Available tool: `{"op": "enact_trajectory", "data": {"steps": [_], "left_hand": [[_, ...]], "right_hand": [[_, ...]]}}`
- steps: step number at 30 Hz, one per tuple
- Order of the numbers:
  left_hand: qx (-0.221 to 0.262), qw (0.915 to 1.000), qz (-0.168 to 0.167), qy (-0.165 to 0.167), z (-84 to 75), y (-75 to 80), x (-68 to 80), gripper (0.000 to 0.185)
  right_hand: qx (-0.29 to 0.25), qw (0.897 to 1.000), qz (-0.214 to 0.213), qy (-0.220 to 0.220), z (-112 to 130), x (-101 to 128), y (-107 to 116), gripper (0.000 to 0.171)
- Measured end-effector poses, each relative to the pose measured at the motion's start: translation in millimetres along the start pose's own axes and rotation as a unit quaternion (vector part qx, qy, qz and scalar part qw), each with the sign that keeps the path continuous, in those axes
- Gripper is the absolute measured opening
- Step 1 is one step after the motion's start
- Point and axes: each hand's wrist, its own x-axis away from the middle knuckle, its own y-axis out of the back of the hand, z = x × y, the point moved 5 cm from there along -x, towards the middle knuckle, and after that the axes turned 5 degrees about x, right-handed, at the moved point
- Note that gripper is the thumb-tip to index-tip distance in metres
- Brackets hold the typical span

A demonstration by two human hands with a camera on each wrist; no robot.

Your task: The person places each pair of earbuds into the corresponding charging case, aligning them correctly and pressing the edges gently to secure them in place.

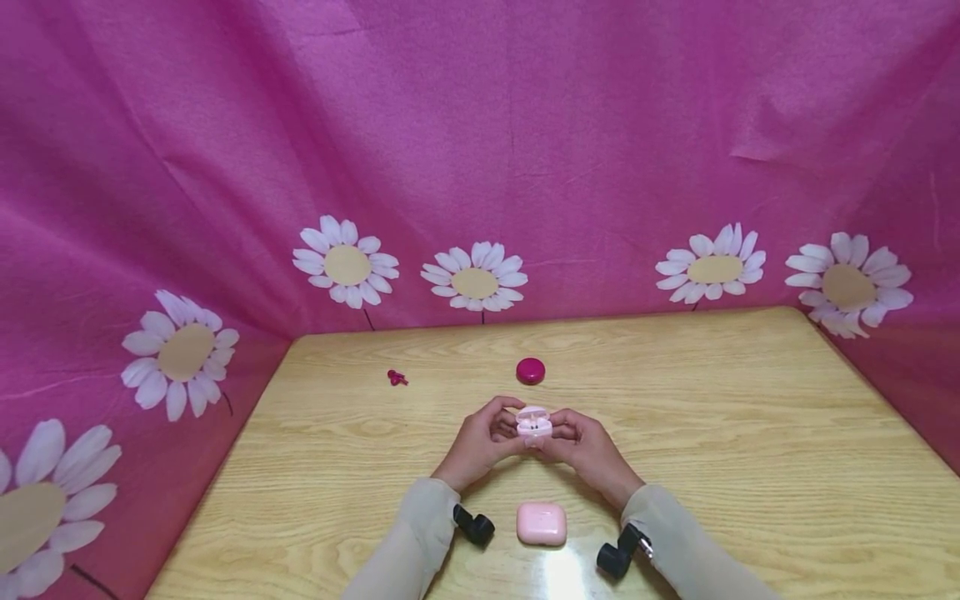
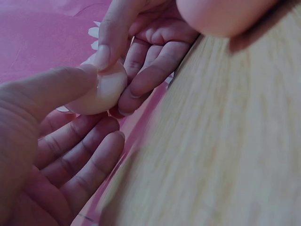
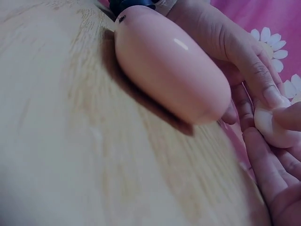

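An open earbud case (image 1: 534,424) is pinched between the curled fingers of the left hand (image 1: 480,446) and the right hand (image 1: 585,450), above the table's (image 1: 750,433) middle.

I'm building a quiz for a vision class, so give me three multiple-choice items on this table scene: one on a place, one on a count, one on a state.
1. Where does the closed pink case lie?
A. between the forearms, near the table's front edge
B. beside the small red piece
C. on the cloth

2. How many pale pink cases show?
A. one
B. two
C. four

3. The small case in both hands is:
A. lid up
B. shut
C. lying on the table

Answers: 1 A, it sits between the sleeves. 2 B, one is held and one lies on the wooden table. 3 A, the left hand and right hand hold it with the lid raised.
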Motion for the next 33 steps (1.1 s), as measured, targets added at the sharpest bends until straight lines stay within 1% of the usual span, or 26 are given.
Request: {"op": "enact_trajectory", "data": {"steps": [5, 9, 12, 16, 19, 23, 28, 33], "left_hand": [[-0.032, 0.9992, -0.007, -0.021, -2.2, -1.9, 0.6, 0.044], [-0.045, 0.9985, -0.018, -0.026, -5.4, -4.3, 2.6, 0.044], [-0.039, 0.9986, -0.021, -0.030, -10.0, -7.1, 4.1, 0.045], [-0.021, 0.9987, -0.020, -0.041, -25.9, -8.8, 8.9, 0.044], [-0.005, 0.9990, -0.021, -0.038, -36.3, -8.1, 12.6, 0.042], [0.016, 0.9994, -0.021, -0.020, -36.4, -6.6, 13.1, 0.041], [0.032, 0.9992, -0.022, -0.006, -29.4, -3.8, 11.2, 0.039], [0.073, 0.9972, -0.017, 0.005, -23.5, -3.4, 9.9, 0.036]], "right_hand": [[-0.001, 1.000, -0.005, -0.001, -2, 0, 1, 0.034], [-0.013, 1.000, -0.004, -0.001, -4, 0, 1, 0.036], [-0.026, 1.000, -0.005, 0.000, -5, 0, 1, 0.036], [-0.032, 0.999, -0.004, 0.001, -5, 1, 2, 0.036], [-0.034, 0.999, -0.003, 0.004, -5, 1, 3, 0.037], [-0.038, 0.999, -0.004, 0.007, -3, 1, 3, 0.040], [-0.042, 0.999, -0.005, 0.000, -1, 0, 4, 0.050], [-0.029, 0.999, 0.004, 0.013, -1, -1, 5, 0.053]]}}
